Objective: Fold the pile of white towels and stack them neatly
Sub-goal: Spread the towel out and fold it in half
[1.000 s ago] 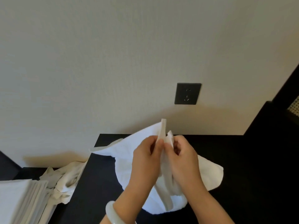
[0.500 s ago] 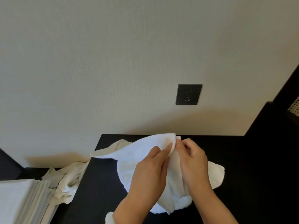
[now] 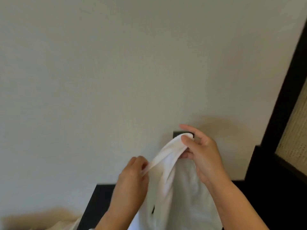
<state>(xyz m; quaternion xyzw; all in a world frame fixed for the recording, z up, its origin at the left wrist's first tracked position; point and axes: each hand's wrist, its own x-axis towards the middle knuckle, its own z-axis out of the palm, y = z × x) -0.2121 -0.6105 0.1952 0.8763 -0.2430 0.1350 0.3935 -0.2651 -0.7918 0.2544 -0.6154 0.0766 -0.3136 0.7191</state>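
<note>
While my right hand (image 3: 204,155) pinches the white towel (image 3: 182,196) by its top corner, fingers (image 3: 188,140) clamped on the cloth, my left hand (image 3: 131,178) grips the hem lower down. I see the towel held up over the dark table (image 3: 99,196). Behind stands a beige wall (image 3: 116,63), with a black socket (image 3: 176,134) half hidden and a dark frame (image 3: 289,83) at right.

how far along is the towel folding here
Done: no folded stack shows in this view. In hand: one white towel is held up over the dark table, its top edge pinched by the left hand and the right hand, the rest hanging unfolded. Left: fold and stack it, then probably the crumpled white cloth at the lower left edge.
</note>
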